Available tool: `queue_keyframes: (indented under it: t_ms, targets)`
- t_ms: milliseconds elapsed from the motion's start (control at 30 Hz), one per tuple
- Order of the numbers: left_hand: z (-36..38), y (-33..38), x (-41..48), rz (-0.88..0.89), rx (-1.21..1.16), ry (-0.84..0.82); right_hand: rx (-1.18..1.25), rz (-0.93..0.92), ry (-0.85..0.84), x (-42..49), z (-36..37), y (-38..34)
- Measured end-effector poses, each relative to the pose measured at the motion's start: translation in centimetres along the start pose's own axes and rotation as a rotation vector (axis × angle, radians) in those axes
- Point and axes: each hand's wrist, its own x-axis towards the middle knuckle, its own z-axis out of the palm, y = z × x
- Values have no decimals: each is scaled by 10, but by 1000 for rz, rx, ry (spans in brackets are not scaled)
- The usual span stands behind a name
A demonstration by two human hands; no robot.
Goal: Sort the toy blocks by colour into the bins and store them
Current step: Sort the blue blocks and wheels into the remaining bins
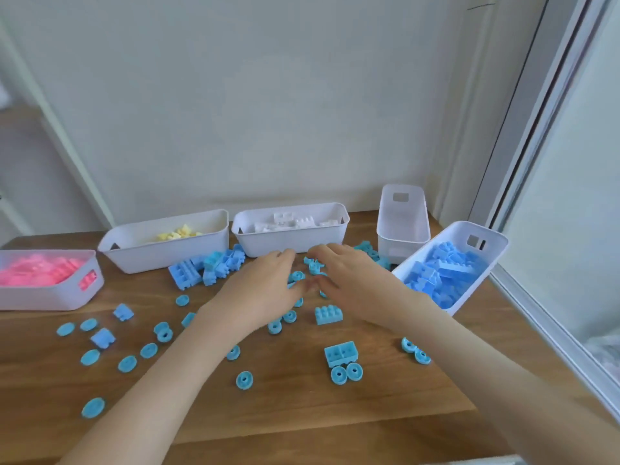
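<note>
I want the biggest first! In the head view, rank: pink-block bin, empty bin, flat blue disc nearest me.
1. Pink-block bin, partly cropped.
2. Empty bin, farther away; maybe truly equal.
3. Flat blue disc.

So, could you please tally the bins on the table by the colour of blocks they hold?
Pink-block bin: 1
Yellow-block bin: 1
White-block bin: 1
Blue-block bin: 1
Bin with no blocks visible: 1
Total: 5 bins
</note>
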Motion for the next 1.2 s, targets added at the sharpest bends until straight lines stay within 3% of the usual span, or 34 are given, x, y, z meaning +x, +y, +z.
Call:
queue_keyframes:
  t_ms: [100,233,400,567,667,833,933,1100,1200]
  targets:
    - [-12,-40,-20,-62,-43,-20,39,-100,-94,9,21,-25]
    - [-25,-109,-53,-196,68,109,227,-137,-246,43,38,-55]
    - [-16,-182,-95,-297,115,234,282,-160,-301,108,81,-98]
    - [-11,-232,-127,-473,9,322,250,-338,-319,137,117,-147]
    - [-4,-244,-136,-390,-21,269,308,-376,-253,149,127,-161]
    - [2,-241,-133,-343,-121,144,221,-456,-425,145,143,-179]
    - [4,-243,-123,-361,-138,161,234,-460,-447,144,152,-185]
    - [10,-240,-107,-368,-91,221,178,-472,-204,157,154,-182]
    - [15,-238,-100,-375,-101,244,93,-433,-256,166,157,-180]
